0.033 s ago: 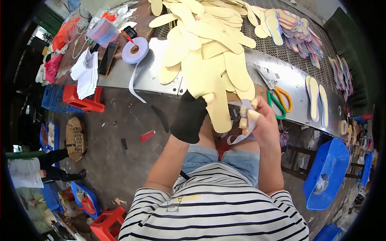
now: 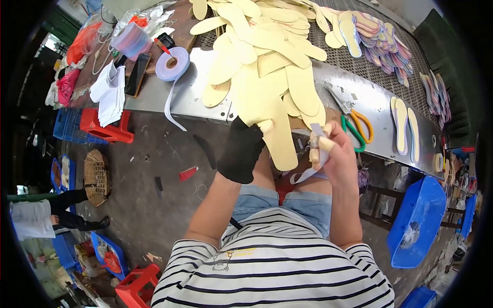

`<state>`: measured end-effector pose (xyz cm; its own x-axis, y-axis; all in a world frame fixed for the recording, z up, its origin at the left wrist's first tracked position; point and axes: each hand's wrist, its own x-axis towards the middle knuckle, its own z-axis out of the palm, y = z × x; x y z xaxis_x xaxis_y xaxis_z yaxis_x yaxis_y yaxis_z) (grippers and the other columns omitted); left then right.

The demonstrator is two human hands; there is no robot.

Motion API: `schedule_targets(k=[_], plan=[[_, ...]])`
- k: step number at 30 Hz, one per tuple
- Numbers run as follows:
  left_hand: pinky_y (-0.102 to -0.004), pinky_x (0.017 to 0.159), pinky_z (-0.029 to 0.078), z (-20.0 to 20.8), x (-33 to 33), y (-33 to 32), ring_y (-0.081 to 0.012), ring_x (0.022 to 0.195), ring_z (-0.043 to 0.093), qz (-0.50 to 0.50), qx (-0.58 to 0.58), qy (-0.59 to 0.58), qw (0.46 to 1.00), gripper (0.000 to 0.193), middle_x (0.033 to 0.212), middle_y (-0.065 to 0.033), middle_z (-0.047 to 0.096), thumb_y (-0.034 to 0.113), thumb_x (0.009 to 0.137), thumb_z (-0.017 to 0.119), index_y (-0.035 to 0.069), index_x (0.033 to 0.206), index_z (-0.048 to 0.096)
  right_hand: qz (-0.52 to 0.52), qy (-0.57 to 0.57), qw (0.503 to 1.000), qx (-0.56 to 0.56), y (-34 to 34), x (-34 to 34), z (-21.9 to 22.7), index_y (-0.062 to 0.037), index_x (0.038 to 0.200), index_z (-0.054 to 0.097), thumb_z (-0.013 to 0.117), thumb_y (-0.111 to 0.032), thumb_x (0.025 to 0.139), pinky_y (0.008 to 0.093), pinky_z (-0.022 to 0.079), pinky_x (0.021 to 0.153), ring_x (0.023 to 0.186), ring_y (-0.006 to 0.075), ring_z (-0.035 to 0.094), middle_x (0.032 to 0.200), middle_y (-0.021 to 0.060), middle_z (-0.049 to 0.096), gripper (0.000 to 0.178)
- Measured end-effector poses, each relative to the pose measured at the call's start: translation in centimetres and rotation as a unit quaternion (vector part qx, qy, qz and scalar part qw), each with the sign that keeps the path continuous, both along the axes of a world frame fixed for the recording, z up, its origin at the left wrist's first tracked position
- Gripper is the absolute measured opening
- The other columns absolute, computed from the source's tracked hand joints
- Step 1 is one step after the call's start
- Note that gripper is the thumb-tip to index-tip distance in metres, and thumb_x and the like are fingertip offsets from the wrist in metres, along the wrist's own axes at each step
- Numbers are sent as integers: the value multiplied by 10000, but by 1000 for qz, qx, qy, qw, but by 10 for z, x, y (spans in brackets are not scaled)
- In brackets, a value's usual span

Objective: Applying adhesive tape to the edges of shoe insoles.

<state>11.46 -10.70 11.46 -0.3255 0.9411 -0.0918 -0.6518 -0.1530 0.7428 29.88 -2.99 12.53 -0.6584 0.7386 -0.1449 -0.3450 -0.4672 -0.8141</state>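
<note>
A red stool (image 2: 105, 128) stood on the floor, left of the metal surface (image 2: 195, 100). On the surface, left of the big pile of pale yellow insoles (image 2: 257, 56), lay a roll of lilac tape (image 2: 173, 63) with its loose end hanging over the edge. Below the pile, the left hand (image 2: 240, 151), in a black glove, was closed around one long yellow insole (image 2: 275, 138), held just off the surface's front edge. Right of that insole, the bare right hand (image 2: 328, 151) pinched a strip of pale tape (image 2: 308, 172) against its edge. Scissors with orange and green handles (image 2: 357, 126) lay on the surface just right of the hands. A blue stool (image 2: 418, 220) stood further right.
</note>
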Motion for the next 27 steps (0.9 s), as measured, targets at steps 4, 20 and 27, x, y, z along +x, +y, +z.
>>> schedule_targets(k=[4, 20, 27], plan=[[-313, 810, 483, 14, -1, -6, -186, 959, 572, -32, -21, 16, 999, 468, 1050, -66, 572, 33, 747, 613, 19, 1197, 487, -34, 3, 998, 53, 5, -3, 2, -29, 880, 472, 564, -13, 818, 240, 465, 512, 601, 148, 577, 779, 85, 569, 112], [-260, 765, 453, 12, 13, -1, -117, 894, 562, 133, 18, 194, 972, 279, 1007, -56, 615, 25, 797, 605, -9, 1073, 577, -55, -73, 985, 149, 0, -7, 25, 21, 957, 595, 586, -44, 847, 177, 424, 473, 564, 60, 553, 750, 43, 623, 128], [-247, 704, 461, 23, 27, -3, -103, 818, 577, 158, 42, 230, 959, 245, 929, -45, 637, 14, 770, 647, -19, 1010, 608, -44, -73, 980, 178, -6, -16, 46, 25, 975, 592, 571, -52, 860, 173, 424, 470, 550, 67, 561, 762, 48, 627, 140]])
